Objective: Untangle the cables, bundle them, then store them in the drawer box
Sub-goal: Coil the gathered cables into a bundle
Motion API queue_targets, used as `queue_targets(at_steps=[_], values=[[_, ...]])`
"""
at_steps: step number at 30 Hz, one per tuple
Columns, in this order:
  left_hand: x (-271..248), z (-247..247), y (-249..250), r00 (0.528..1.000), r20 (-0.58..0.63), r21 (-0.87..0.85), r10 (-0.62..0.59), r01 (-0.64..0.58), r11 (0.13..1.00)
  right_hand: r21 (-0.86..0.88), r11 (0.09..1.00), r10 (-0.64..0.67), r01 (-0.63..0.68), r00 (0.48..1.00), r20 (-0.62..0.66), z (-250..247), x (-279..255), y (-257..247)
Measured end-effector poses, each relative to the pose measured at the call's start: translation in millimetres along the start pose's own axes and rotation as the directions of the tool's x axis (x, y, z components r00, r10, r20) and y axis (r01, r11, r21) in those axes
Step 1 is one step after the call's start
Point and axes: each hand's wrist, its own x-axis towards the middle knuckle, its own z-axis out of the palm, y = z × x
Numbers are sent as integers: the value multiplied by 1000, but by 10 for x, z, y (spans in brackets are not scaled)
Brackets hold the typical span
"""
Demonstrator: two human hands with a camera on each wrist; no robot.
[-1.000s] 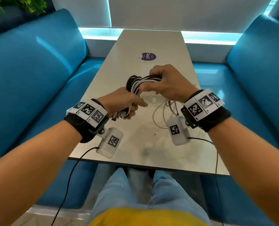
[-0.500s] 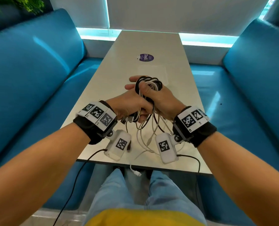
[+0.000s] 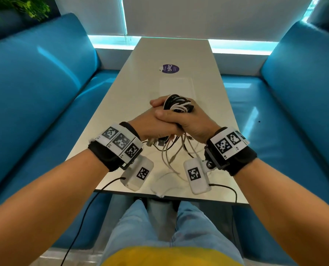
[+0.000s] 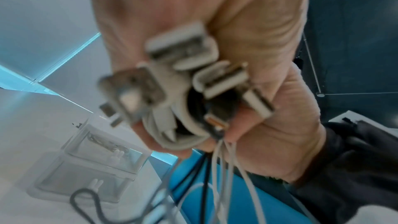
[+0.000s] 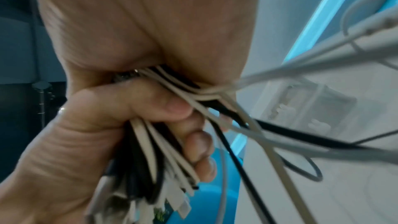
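Above the near half of the white table [image 3: 133,96], both hands clasp one bundle of black and white cables [image 3: 179,104]. Its coiled loop sticks out on the far side of my knuckles. My left hand [image 3: 152,127] grips the plug end; in the left wrist view several USB plugs [image 4: 193,77] poke out of its fist. My right hand [image 3: 198,123] is curled round the strands, and the right wrist view shows the cables [image 5: 163,142] running through its fingers. Loose cable tails [image 3: 171,156] hang down onto the table. The clear drawer box [image 3: 176,87] stands just beyond the hands.
A purple round sticker [image 3: 170,68] lies farther up the table. Blue sofas flank it on the left [image 3: 44,93] and right [image 3: 294,93]. One white cable end [image 3: 159,191] lies at the near table edge. The drawer box [image 4: 92,164] shows two stacked clear drawers.
Both hands have drawn back toward my body and closed together round the bundle. The right hand has swung over the coil, and the loose tails now trail nearer the front edge.
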Motion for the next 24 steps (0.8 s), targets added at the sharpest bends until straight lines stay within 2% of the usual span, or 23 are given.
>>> queue_targets(at_steps=[2, 7, 11, 15, 17, 19, 21, 24], values=[[9, -13, -15, 998, -57, -25, 39, -41, 999, -38, 998, -43, 41, 998, -46, -17, 0, 12], [20, -37, -12, 990, 40, -190, 136, -127, 974, -57, 998, 3, -8, 997, -83, -29, 19, 43], [49, 26, -128, 980, -119, -238, 160, -185, 953, -179, 981, 65, -70, 997, -35, -57, 48, -13], [88, 172, -137, 950, -265, -215, 167, -227, 950, -157, 985, 56, -74, 992, -111, -54, 20, -8], [95, 237, -147, 952, -264, -200, 156, -212, 957, -151, 984, 76, -99, 985, -152, -57, 8, 29], [94, 249, -167, 973, -194, -192, 128, -166, 967, -186, 977, 76, -109, 981, -176, -57, -10, 29], [108, 234, -179, 990, -125, -195, 71, -95, 976, -260, 965, -9, -28, 990, -140, -81, -17, 3], [117, 229, -179, 995, -102, -307, -22, -10, 952, -135, 990, -59, 51, 997, -54, -154, -19, -120]])
